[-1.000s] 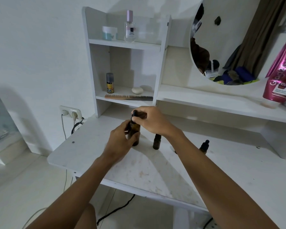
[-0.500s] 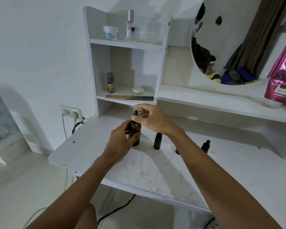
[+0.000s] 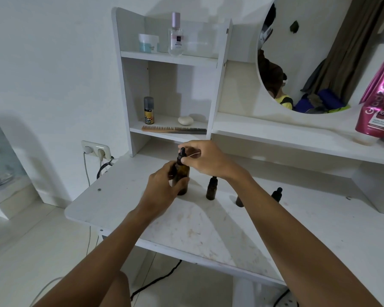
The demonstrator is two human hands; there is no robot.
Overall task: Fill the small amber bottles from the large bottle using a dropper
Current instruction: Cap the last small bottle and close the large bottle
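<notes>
the right hand (image 3: 205,159) is sitting lower on the dropper (image 3: 182,152) than a second ago. the black rubber bulb, covered before, is now standing clear above the fingers, which are pinching the collar just under it. the large bottle (image 3: 183,177) is staying where it was, upright on the far left part of the counter (image 3: 186,231). the left hand (image 3: 162,185) is wrapping around its amber body from the near left side. so both hands are clamped on the one thing, one on the body and one on the cap.

the bottle is looking like glass: stiff, smooth, probably slippery if liquid is running down it, and breakable if it is tipping over. the level inside is not showing, so its weight is only a guess, likely modest. the low grip on the body is seeming the sound one, steadying it against the twist. the dropper is calling for a light pinch on the hard collar, not the soft bulb, and a straight lift, since the tube below is likely thin.

just right of it a small amber bottle (image 3: 211,190) is standing, its top partly behind the right wrist. further right a second small bottle (image 3: 239,201) is mostly hiding behind the forearm. a third bottle (image 3: 277,194), with a black dropper cap, is showing past it. on the shelf beyond, a comb (image 3: 174,129) and a spray can (image 3: 149,110) are lying idle.
</notes>
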